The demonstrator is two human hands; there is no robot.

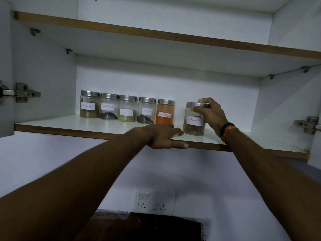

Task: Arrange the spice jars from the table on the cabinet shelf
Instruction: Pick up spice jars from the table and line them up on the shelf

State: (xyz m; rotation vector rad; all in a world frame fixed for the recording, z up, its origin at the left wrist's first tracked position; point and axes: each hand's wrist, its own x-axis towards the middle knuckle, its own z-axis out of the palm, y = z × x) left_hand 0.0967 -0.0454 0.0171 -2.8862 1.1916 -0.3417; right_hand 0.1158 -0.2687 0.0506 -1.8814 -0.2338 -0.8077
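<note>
Several clear spice jars with steel lids stand in a row at the back of the white cabinet shelf [69, 123]: a brown powder jar [89, 106], black pepper [109, 108], fennel [127, 110], cloves [146, 112] and red chilli powder [165, 113]. The cinnamon jar [193, 125] stands apart to their right, nearer the front. My right hand [209, 113] grips its lid from the right side. My left hand [164, 135] rests flat on the shelf's front edge, fingers spread, holding nothing.
An upper shelf [156, 34] runs overhead. Door hinges [22, 93] sit on the left wall and another hinge [308, 124] on the right. A wall socket panel [155, 201] and a dark brown surface [147, 228] lie below the cabinet.
</note>
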